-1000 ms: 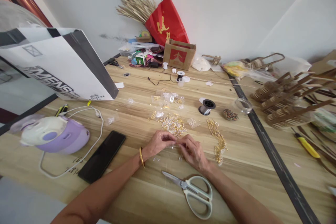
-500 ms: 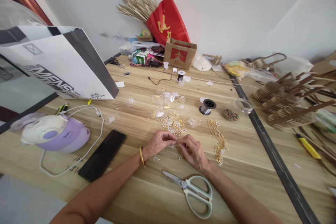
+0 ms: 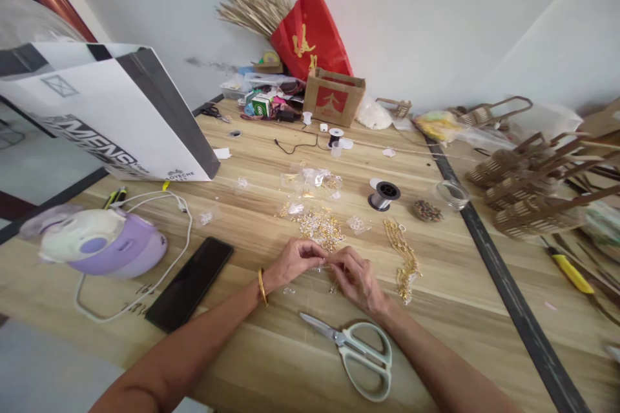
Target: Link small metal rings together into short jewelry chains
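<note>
My left hand (image 3: 301,259), with a gold bangle (image 3: 262,287) on its wrist, is closed in a pinch. Fingertip to fingertip with it, my right hand (image 3: 356,277) is pinched as well. Whatever lies between the fingers is too small to make out. Just beyond the hands spreads a pile of gold and silver jewelry findings (image 3: 320,229). A few small clear pieces (image 3: 289,291) lie beside my left hand. Scissors (image 3: 356,355) with pale green handles rest below my right hand. Gold chains (image 3: 402,261) lie to the right.
A spool of wire (image 3: 384,195) and a jar of beads (image 3: 428,210) stand beyond the chains. On the left are a black phone (image 3: 191,284), a purple bottle (image 3: 119,245), a white cable and a large paper bag (image 3: 111,116). Brown woven baskets (image 3: 513,200) crowd the right.
The view has shifted very slightly. Both hands stay pinched together in nearly the same spot, and nothing on the table has visibly moved.
</note>
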